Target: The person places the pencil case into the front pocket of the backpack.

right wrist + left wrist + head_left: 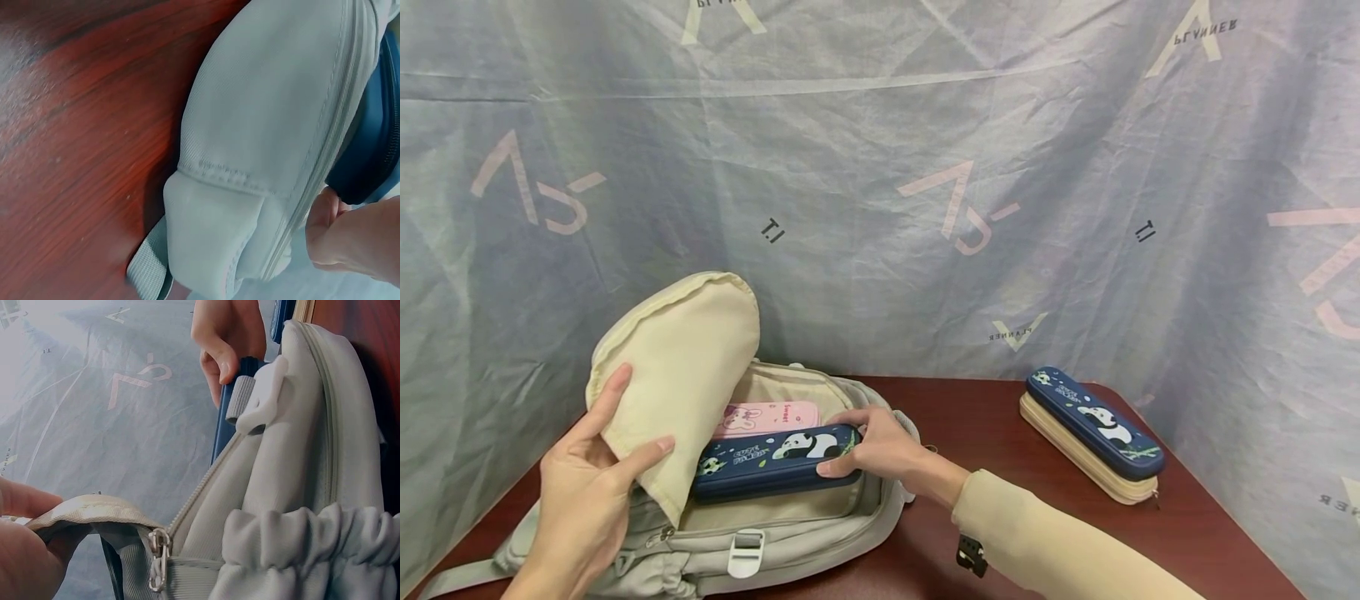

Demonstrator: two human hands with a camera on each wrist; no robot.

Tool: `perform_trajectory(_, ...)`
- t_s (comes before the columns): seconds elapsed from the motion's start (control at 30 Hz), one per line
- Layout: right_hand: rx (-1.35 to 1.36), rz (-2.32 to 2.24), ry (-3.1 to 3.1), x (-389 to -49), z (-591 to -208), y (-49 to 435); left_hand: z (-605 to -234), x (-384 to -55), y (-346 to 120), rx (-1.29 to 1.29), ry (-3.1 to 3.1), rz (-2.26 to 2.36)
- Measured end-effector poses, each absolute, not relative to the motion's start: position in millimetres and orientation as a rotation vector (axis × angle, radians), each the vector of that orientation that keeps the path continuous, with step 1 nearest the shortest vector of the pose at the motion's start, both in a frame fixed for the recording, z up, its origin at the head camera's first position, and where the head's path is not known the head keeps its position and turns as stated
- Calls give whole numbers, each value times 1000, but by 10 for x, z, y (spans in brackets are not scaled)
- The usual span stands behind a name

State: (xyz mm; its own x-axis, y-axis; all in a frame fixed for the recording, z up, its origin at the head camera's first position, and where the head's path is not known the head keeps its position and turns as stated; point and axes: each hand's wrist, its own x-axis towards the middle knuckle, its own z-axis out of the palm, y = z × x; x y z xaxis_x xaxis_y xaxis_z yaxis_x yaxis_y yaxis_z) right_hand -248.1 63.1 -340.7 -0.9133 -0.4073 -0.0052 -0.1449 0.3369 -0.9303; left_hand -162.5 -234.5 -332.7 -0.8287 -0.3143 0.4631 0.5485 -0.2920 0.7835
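Observation:
A light grey-green backpack (797,554) lies on the table with its front flap (688,375) folded up, showing the cream lining. My left hand (583,483) pinches the flap's edge between thumb and fingers; the left wrist view also shows this edge (94,509). In the opening, my right hand (880,450) grips the right end of a dark blue panda pencil case (760,467). Behind it, partly covered, is a pink pencil case (782,414) with a rabbit print. The right wrist view shows the blue case (369,137) at the bag's zipped edge.
On the table's right side, another blue panda pencil case (1097,421) sits on top of a beige one (1075,450). The reddish-brown table (970,433) is bordered by a grey printed curtain (880,250). A white buckle (747,554) hangs on the bag's front.

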Motion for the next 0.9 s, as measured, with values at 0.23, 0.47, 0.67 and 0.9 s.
perform_trajectory(0.23, -501, -1604, 2354, -2462, -3433, 542, -3319, -1629, -2344, -300, -1433, -2141)
perform_trajectory(0.47, -488, -1559, 2443, -2445, -3478, 475, -3315, -1623, -2338, -295, -1440, -2134)
perform_trajectory(0.67, -478, -1599, 2408, -2455, -3505, 438, -3312, -1625, -2334, -275, -1447, -2133)
perform_trajectory(0.9, -469, -1565, 2436, -2458, -3509, 404, -3317, -1628, -2335, -272, -1450, -2135)
